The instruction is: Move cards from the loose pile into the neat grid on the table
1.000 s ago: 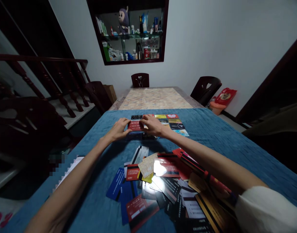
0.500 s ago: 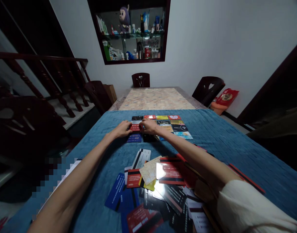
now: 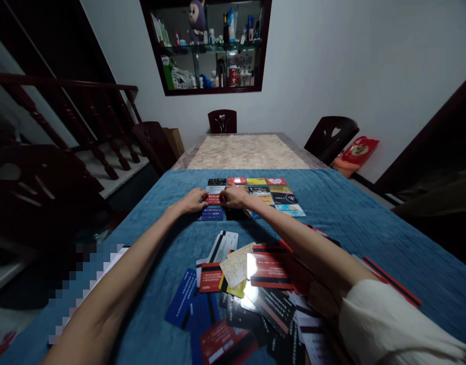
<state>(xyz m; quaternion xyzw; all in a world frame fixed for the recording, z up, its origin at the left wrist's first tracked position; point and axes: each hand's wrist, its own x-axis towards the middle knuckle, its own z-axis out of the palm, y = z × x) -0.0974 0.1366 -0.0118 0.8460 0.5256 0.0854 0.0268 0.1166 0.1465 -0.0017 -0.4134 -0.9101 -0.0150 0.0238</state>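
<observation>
A red card [image 3: 213,199] lies between my two hands, in the left column of cards laid out in rows on the blue cloth. My left hand [image 3: 193,201] grips its left edge with thumb and fingers. At its right edge the curled fingers of my right hand [image 3: 235,196] close on the same card. Just nearer to me is a blue card [image 3: 210,213]; behind are a pale card [image 3: 214,189] and a black card [image 3: 217,181]. My right hand and forearm cover part of the middle columns.
Loose cards, among them a red card with a black stripe [image 3: 271,270], overlap in a pile in the foreground. The blue cloth [image 3: 350,218] covers the near half of the table [image 3: 244,152]. Dark chairs [image 3: 331,139] stand around it.
Both hands have lowered the red card into line with the left column, and the blue card in front now shows more fully. The view has shifted slightly.
</observation>
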